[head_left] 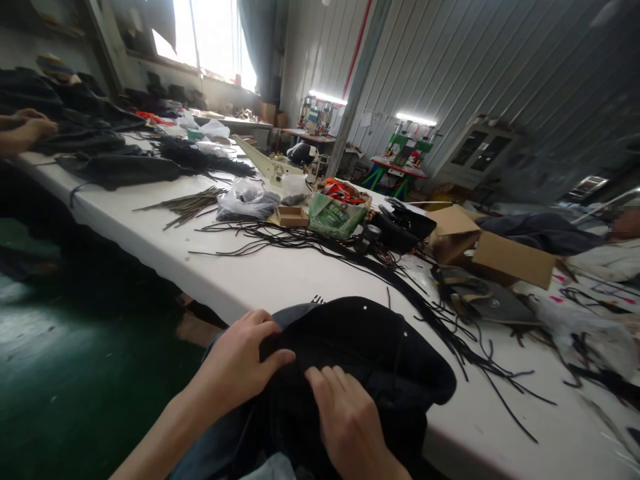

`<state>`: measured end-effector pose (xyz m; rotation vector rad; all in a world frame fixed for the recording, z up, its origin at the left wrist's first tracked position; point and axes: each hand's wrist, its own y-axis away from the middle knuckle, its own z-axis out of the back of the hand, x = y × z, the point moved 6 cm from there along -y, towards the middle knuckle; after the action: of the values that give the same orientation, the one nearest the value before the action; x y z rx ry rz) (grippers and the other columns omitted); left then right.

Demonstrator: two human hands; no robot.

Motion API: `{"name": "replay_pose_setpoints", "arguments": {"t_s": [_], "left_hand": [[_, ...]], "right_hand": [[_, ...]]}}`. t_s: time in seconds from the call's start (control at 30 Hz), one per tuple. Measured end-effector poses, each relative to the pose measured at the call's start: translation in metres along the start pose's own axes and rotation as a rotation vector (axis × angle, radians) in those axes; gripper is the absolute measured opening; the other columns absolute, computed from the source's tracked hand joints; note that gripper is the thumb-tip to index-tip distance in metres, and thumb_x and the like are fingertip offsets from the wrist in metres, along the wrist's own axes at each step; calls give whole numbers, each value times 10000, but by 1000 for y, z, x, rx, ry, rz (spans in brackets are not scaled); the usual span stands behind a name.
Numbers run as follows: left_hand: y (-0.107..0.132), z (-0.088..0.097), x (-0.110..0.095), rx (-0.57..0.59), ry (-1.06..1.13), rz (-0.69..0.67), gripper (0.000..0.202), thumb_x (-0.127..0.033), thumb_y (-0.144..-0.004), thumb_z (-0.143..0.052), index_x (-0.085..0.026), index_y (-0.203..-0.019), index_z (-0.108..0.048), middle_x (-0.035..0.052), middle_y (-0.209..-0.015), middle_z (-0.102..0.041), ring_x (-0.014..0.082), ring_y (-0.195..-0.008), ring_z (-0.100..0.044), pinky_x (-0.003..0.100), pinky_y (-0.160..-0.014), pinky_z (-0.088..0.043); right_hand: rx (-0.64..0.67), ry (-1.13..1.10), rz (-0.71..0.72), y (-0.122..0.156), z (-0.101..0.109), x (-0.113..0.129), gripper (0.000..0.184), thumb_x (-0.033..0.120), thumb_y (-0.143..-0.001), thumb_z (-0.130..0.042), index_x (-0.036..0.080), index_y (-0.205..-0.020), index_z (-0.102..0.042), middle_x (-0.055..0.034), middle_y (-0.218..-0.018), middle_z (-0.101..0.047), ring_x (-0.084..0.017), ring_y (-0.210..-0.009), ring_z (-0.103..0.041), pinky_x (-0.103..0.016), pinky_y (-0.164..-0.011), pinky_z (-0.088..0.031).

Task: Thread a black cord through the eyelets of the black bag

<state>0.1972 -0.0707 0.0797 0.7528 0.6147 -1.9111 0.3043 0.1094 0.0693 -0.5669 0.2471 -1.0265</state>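
A black bag (pixel 380 347) of soft cloth lies over the table's near edge and my lap. Its rounded flap is spread toward the far side, with two small pale holes or studs along the rim. My left hand (pixel 245 353) grips the bag's left edge, thumb pointing inward. Close by, my right hand (pixel 345 413) has its fingers curled onto the cloth in the middle. What lies under the fingertips is hidden. Beyond the flap, a long bundle of black cords (pixel 395 280) runs across the white table (pixel 240 273).
Past the cords stand a green-and-white bag (pixel 335 213) with orange pieces, a small carton (pixel 293 217) and a clear plastic bag (pixel 247 200). An open cardboard box (pixel 515 257) is at right. Another person's hands (pixel 27 130) work at far left, near dark bags (pixel 125 170).
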Motion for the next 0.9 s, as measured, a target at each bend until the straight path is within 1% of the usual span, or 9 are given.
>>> {"name": "replay_pose_setpoints", "arguments": {"t_s": [0.07,0.13,0.23,0.3,0.4,0.5,0.6,0.73,0.9], "left_hand": [[-2,-2,1,11,-54,-21,171,-376,-988,-700,-233,-895,-710,76,-1080,-691,284,-1028,-647,397,-904,-484],[-4,-3,3,37,-29,-26,209,-299,-1004,-635,-225,-812,-672,60,-995,-674,253,-954,-646,373,-847,-474],[-8,0,5,30,74,-20,282,-308,-1014,-622,-215,-749,-643,36,-901,-648,206,-822,-626,345,-752,-443],[-11,3,4,-1,136,-11,311,-332,-1023,-621,-208,-739,-648,26,-872,-640,185,-773,-611,336,-721,-427],[-14,10,2,-53,189,-1,333,-349,-1020,-625,-202,-723,-653,15,-834,-635,174,-757,-604,326,-706,-416],[-20,19,0,-82,219,0,345,-359,-1001,-644,-200,-695,-645,10,-809,-632,171,-755,-600,319,-696,-413],[-31,30,0,-75,242,7,364,-353,-973,-659,-199,-646,-609,4,-787,-610,160,-719,-579,313,-667,-406],[-45,41,-1,-53,275,21,365,-362,-942,-674,-197,-622,-616,8,-808,-615,150,-675,-585,298,-616,-423],[-51,40,0,-11,339,50,371,-401,-936,-688,-194,-633,-635,13,-831,-613,156,-676,-630,273,-592,-480]], "right_hand": [[45,-26,-5,2,-2,0,376,41,-1104,-321,138,-1269,-645,-77,-893,-692,-252,-754,-652,-387,-679,-488],[86,-105,-56,0,1,-5,361,21,-1083,-352,147,-1219,-661,-67,-883,-675,-245,-757,-655,-377,-691,-492],[256,-283,-205,-16,12,-26,332,-2,-1040,-421,189,-1062,-691,-51,-898,-678,-220,-769,-683,-338,-691,-501],[409,-352,-255,-36,21,-41,371,-41,-987,-456,203,-1051,-727,-46,-961,-704,-196,-786,-705,-307,-700,-512],[522,-381,-216,-73,32,-59,558,-114,-912,-461,208,-1243,-773,-60,-1107,-751,-193,-909,-747,-287,-811,-550],[583,-481,-130,-102,26,-61,539,-103,-933,-511,207,-1267,-799,-59,-1137,-774,-201,-993,-757,-282,-897,-564],[578,-577,-75,-113,13,-52,376,-24,-997,-592,206,-1192,-818,-49,-1087,-775,-197,-964,-752,-274,-866,-563],[460,-615,-107,-116,7,-48,132,134,-1048,-704,196,-1074,-818,-37,-995,-782,-196,-874,-736,-295,-792,-536],[264,-779,-304,-118,14,-58,146,163,-1014,-724,221,-1066,-849,-18,-1014,-843,-196,-898,-766,-300,-844,-559]]}}
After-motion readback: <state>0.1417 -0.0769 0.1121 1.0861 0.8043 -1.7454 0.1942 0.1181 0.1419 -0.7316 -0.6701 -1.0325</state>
